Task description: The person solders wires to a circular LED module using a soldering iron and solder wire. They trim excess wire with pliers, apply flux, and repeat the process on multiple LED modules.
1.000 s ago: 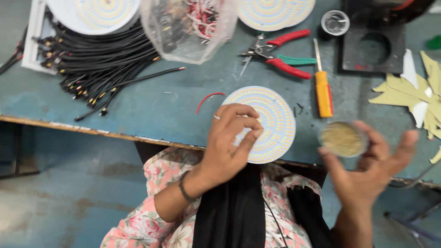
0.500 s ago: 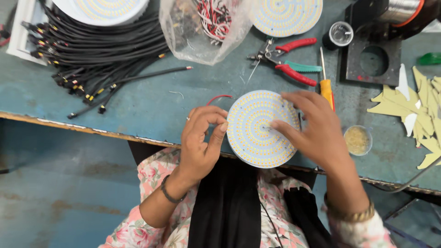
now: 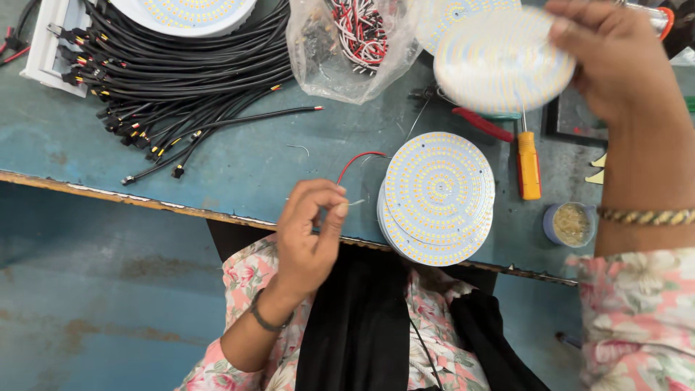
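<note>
The left hand hangs at the near edge of the counter, forearm rising from the lower left, wrist bent, fingers curled inward. Its grip is pinched on the bare tip of a thin red wire, thumb and forefinger pressed together; the wire arcs away over the counter toward the disc stack.

The right hand is raised high at the upper right, forearm running up the right edge of the view, a bangle at the wrist. Its grip is closed on the rim of one round LED disc, held aloft and tilted, above the far side of the counter and clear of its surface.

Just right of the left hand lies a stack of discs, dotted faces up, overhanging the counter's near edge; at least two lie in it, and the exact count cannot be told. Two more discs show partly at the far edge, one at the top left and one behind the held disc.

One orange-handled screwdriver lies just right of the stack. One small round tin sits near the counter's edge beside the right forearm. One clear bag of red, white and black wires rests at the top middle. One bundle of black cables spreads over the left part. Red plier handles peek out under the held disc.
</note>
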Tool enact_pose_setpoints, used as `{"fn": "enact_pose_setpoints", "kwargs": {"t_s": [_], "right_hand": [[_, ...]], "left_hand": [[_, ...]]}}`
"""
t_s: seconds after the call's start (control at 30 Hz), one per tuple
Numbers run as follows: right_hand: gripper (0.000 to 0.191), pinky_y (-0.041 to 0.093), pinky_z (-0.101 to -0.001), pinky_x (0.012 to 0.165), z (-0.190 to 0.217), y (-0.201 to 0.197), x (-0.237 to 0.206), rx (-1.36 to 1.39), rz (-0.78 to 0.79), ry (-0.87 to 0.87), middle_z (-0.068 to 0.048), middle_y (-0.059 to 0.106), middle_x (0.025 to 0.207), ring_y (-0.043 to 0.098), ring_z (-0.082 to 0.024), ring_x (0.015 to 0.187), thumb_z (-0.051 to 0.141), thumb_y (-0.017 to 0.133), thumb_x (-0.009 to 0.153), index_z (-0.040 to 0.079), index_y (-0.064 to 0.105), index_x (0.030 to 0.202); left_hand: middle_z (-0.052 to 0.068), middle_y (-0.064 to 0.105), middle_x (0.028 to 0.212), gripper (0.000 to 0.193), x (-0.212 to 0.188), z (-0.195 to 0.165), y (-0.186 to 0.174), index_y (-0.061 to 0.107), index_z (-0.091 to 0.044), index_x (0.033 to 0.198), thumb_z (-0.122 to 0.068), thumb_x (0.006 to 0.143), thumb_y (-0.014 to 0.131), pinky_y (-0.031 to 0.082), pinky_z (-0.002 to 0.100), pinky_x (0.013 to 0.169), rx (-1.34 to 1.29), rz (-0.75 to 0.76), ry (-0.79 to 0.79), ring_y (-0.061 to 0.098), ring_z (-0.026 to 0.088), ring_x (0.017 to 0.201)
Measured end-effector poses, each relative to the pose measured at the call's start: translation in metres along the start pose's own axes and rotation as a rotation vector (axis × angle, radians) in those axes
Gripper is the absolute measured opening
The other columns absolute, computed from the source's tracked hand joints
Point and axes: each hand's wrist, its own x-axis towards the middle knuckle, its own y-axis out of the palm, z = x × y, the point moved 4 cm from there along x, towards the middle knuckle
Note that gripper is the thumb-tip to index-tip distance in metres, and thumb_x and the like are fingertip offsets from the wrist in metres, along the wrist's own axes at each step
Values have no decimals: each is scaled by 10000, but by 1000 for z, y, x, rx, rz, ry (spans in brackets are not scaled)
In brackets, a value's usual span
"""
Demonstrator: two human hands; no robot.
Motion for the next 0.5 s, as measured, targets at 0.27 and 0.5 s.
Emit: {"fn": "enact_pose_setpoints", "kwargs": {"t_s": [0.27,0.5], "right_hand": [[293,669,-348,788,-31,10,36,176,-20,-58,-130,738,1205,770,-227,938,39,633,1150,-12,502,1407],[549,588,-302,852,-3,20,-79,-373,-104,-250,-147,680,1328,737,-226,1030,-3,640,1033,35,410,1530]], "left_hand": [[94,704,1134,83,18,-14,44,648,-46,1023,-81,962,690,485,448,1017,4,248,267,639,332,1144],[64,715,1247,92,47,-4,69,638,-50,1053,-81,973,672,333,558,1209,99,417,351,568,331,1378]]}}
